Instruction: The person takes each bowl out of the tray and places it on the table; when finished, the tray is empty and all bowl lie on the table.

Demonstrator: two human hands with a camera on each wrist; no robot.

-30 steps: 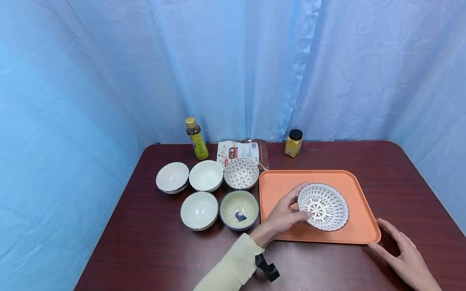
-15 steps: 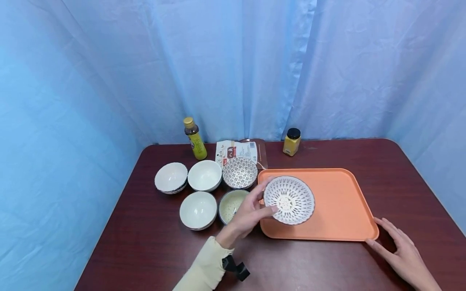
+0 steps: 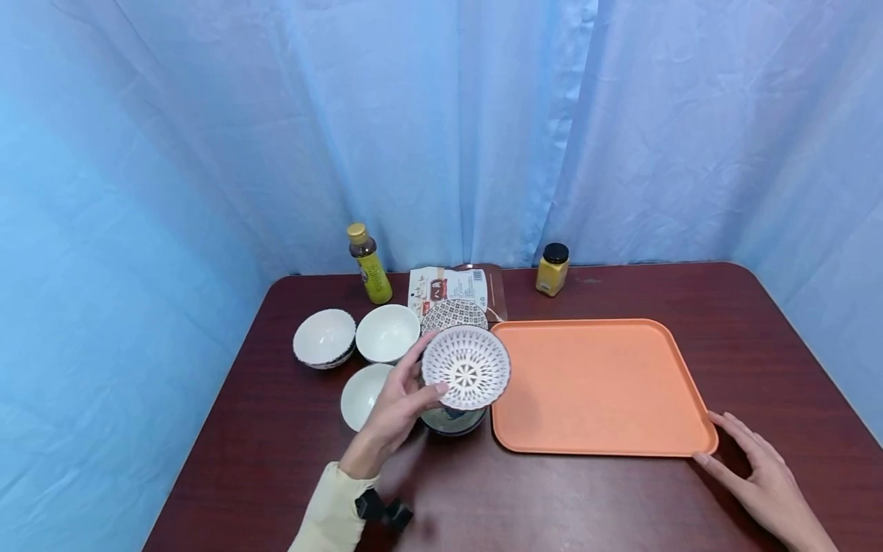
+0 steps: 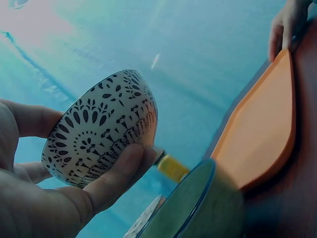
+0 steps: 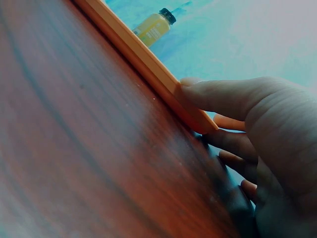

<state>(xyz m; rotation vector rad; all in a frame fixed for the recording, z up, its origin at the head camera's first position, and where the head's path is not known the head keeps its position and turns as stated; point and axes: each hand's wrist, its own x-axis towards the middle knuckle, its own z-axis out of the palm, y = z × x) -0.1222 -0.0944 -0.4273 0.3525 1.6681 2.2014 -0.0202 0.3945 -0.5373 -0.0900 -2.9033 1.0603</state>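
My left hand (image 3: pixel 396 395) holds a white bowl (image 3: pixel 466 368) with a dark petal pattern, thumb on one side and fingers on the other. The bowl is raised above a greenish bowl with a blue rim (image 3: pixel 451 423), covering much of it in the head view. In the left wrist view, the patterned outside of the bowl (image 4: pixel 99 129) shows, tilted. My right hand (image 3: pixel 766 479) pinches the near right corner of the orange tray (image 3: pixel 600 387), its thumb at the front edge and fingers along the side. Nothing lies on the tray.
Left of the raised bowl stand a white bowl (image 3: pixel 362 395), another white bowl (image 3: pixel 388 333) and a dark-sided bowl (image 3: pixel 324 337). Behind it are a patterned bowl (image 3: pixel 454 313) and a white food packet (image 3: pixel 448 287). A bottle (image 3: pixel 372 268) and a yellow jar (image 3: pixel 553 270) stand near the curtain.
My left hand has carried the petal-patterned bowl leftward from above the tray to over the greenish bowl. My right hand has stayed at the tray's corner.
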